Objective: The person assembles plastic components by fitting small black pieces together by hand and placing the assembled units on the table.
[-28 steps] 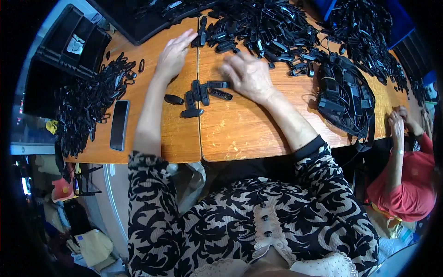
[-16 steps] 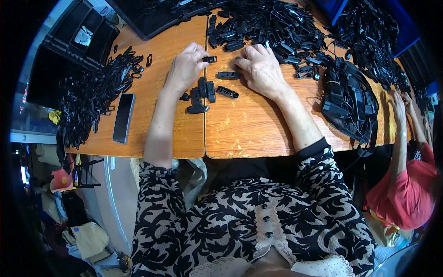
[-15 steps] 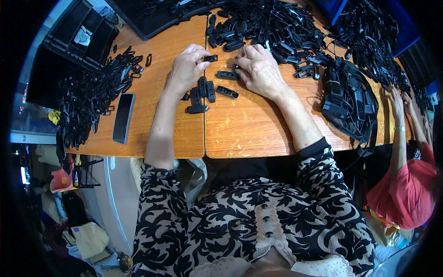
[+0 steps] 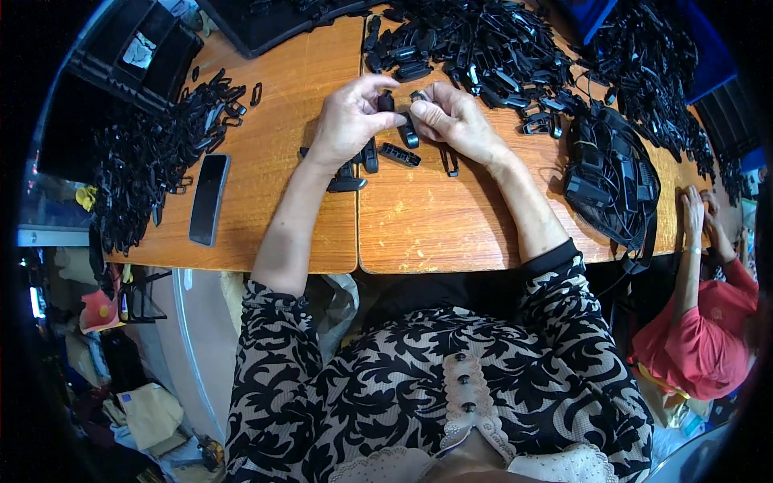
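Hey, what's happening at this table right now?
A person in a black-and-white patterned top sits at a wooden table. The left hand and right hand pinch small black plastic clips between them, just above the tabletop. A few loose clips lie under the hands, a big pile beyond them. A dark phone lies to the left.

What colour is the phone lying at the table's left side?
Black, seen in the head view: the phone.
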`<state>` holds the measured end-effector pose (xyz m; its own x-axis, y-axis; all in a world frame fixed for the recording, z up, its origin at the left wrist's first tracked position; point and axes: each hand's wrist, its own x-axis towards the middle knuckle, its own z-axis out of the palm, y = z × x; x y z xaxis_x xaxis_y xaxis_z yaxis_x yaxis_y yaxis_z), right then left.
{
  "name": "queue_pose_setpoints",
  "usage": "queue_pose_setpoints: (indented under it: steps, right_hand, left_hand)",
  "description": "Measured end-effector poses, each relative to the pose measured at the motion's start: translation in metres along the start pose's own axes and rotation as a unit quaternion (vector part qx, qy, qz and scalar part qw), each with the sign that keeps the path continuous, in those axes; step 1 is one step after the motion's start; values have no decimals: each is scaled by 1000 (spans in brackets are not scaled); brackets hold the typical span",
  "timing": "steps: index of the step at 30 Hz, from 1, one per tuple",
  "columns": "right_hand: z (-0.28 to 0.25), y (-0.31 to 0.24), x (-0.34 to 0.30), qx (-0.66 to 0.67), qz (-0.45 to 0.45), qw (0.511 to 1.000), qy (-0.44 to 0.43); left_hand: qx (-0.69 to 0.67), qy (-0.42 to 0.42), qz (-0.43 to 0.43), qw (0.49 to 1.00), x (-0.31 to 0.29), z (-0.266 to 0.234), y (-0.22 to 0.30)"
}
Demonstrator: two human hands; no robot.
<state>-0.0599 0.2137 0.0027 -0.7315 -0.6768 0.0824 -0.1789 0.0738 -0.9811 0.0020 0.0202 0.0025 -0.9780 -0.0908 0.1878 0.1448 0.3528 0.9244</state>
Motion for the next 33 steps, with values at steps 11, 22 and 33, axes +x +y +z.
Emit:
queue_pose_setpoints:
  steps: [11,22,33]
  right_hand:
    - [-5,5,3,119,49,987,-95]
    - [-1,4,6,144,129,981,5]
    - [-2,-4,15,42,163,986,18]
  left_hand:
    - [121,-35,156,980,0,5,-18]
    - [115,-43,142,982,-1,3,-19]
    - [134,-45,152,978,0,4,-14]
